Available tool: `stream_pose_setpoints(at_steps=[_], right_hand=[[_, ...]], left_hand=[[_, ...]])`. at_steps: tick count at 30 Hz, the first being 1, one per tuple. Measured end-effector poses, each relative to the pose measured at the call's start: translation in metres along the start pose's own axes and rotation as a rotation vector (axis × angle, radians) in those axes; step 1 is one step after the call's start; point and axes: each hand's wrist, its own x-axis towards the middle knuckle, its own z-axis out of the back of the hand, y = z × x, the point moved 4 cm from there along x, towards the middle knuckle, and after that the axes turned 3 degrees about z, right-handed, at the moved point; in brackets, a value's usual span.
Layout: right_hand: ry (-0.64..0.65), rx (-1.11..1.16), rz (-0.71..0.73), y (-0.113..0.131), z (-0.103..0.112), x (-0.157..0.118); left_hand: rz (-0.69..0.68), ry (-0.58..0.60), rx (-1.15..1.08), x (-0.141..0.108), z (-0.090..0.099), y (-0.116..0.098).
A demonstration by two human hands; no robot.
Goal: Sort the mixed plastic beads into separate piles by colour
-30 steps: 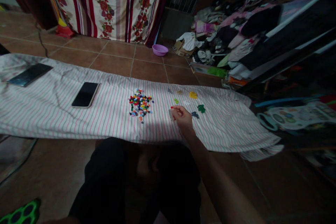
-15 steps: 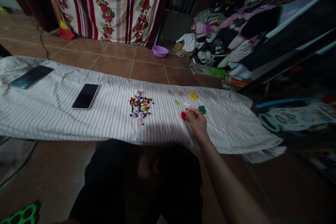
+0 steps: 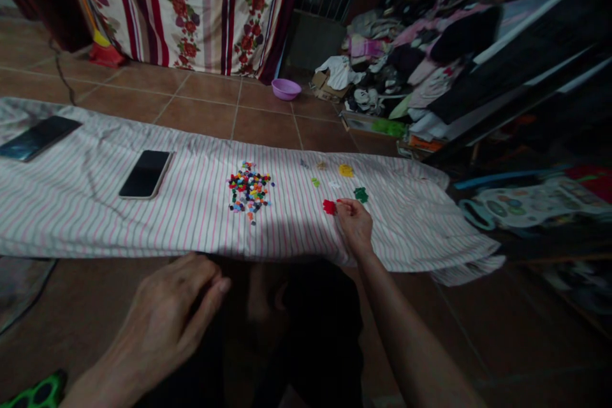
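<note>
Over the red pile [image 3: 329, 206], my right hand [image 3: 354, 220] is closed in a pinch. A small red bead shows at its fingertips. Around it lie small groups of the same kind: dark green [image 3: 361, 194], yellow [image 3: 346, 170], white [image 3: 334, 184], light green [image 3: 315, 182], tan [image 3: 322, 166] and grey [image 3: 305, 164]. A mixed heap of many-coloured beads [image 3: 249, 189] lies to the left on the striped cloth [image 3: 205, 217]. My left hand [image 3: 174, 306] is low, in front of the cloth's near edge, its fingers curled in with nothing visible in them.
Two phones, one pale-edged [image 3: 146, 174] and one dark [image 3: 39, 138], lie on the cloth's left part. Beyond it, a purple basin [image 3: 286, 89] stands on the tiled floor. Clothes [image 3: 382, 70] are heaped at the back right, and a green object [image 3: 41, 392] lies bottom left.
My left hand has come into view at the lower left. My right hand stays pinched by the red pile, a little to its right, uncovering more of it. The view has shifted slightly.
</note>
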Motion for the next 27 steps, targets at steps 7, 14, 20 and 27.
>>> stream_pose_setpoints(at_steps=[7,14,20,27], right_hand=[[0.055,-0.302,0.123,0.006,0.002,0.003],[0.102,-0.443,0.129,0.003,-0.01,0.011],[0.16,-0.525,0.157,0.004,-0.017,0.021],[0.265,-0.668,0.231,0.006,-0.024,0.024]], left_hand=[[0.132,0.156,0.43,0.004,-0.048,0.042],[0.164,0.344,0.584,0.014,-0.052,0.018],[0.127,0.472,0.634,0.03,-0.052,0.014],[0.04,0.477,0.507,0.043,-0.065,0.024]])
